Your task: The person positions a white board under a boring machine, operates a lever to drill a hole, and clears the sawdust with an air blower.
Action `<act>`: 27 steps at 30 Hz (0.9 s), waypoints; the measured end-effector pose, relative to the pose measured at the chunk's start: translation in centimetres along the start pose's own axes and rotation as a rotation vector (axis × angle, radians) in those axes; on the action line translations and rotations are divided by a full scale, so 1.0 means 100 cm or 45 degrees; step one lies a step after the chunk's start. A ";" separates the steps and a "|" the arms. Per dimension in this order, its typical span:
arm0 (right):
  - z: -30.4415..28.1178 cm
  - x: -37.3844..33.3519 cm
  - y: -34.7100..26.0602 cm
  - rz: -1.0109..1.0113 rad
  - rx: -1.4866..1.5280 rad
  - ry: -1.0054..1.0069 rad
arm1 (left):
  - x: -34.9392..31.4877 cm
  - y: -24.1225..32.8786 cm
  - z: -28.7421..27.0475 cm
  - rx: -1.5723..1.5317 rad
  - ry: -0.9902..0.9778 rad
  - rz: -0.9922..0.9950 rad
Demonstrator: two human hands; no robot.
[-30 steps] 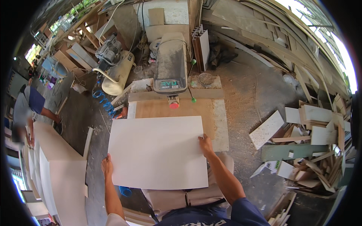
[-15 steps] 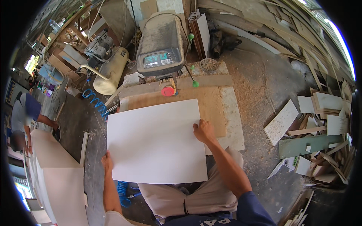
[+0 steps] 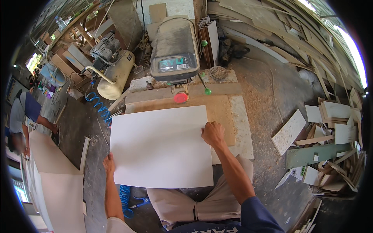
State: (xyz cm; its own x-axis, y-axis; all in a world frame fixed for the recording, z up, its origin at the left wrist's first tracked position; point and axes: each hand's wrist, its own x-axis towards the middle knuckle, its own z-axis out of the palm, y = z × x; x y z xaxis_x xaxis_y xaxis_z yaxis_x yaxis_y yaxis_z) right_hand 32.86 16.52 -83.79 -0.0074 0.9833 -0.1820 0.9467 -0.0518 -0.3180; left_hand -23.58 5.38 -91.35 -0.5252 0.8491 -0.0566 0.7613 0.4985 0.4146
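Note:
A white rectangular board [image 3: 161, 147] spans the space over my lap, its far part over the wooden table of a drill press [image 3: 175, 50]. My left hand [image 3: 109, 163] grips the board's left edge near the lower corner. On the right edge, toward the far corner, my right hand [image 3: 213, 134] is closed with its fingers curled round the board. The press's red round knob [image 3: 181, 97] sits just beyond the board's far edge. The undersides of the board and the fingertips beneath it are hidden.
A cream air compressor [image 3: 116, 75] with a coiled blue hose [image 3: 99, 106] stands at the far left. Offcuts [image 3: 326, 136] lie piled on the right, with sawdust [image 3: 254, 93] on the floor. A person [image 3: 29, 112] bends beside a large panel [image 3: 58, 167] at left.
The board's far edge has turned slightly and sits a little lower relative to the press. Both hands keep their grip. My view has shifted slightly, and a blue air gun on the floor shows more.

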 end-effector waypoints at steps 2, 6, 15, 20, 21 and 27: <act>0.007 0.009 0.007 -0.089 -0.040 0.038 | -0.001 0.004 0.000 0.018 0.034 0.008; 0.004 0.033 0.010 -0.102 0.017 0.026 | 0.003 -0.005 -0.011 0.001 0.206 0.115; -0.142 0.116 -0.010 -0.728 0.289 1.327 | -0.013 0.004 -0.015 -0.341 0.128 0.064; -0.174 0.182 0.000 -0.800 -0.585 0.998 | -0.053 0.042 -0.015 -0.040 0.235 0.381; -0.170 0.186 0.001 -0.777 -0.537 0.920 | -0.077 0.060 -0.019 0.042 0.196 0.485; -0.141 0.204 -0.001 -0.579 -0.263 0.532 | -0.207 0.141 -0.036 0.367 -0.560 0.972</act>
State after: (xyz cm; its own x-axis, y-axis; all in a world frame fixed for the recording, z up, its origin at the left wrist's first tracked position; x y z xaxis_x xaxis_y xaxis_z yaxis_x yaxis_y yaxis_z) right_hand 37.20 39.03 -74.38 -0.3352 0.8865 0.3189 0.9215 0.3790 -0.0847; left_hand -3.32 -5.73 -81.09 0.3042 0.9256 -0.2254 0.9376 -0.2490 0.2428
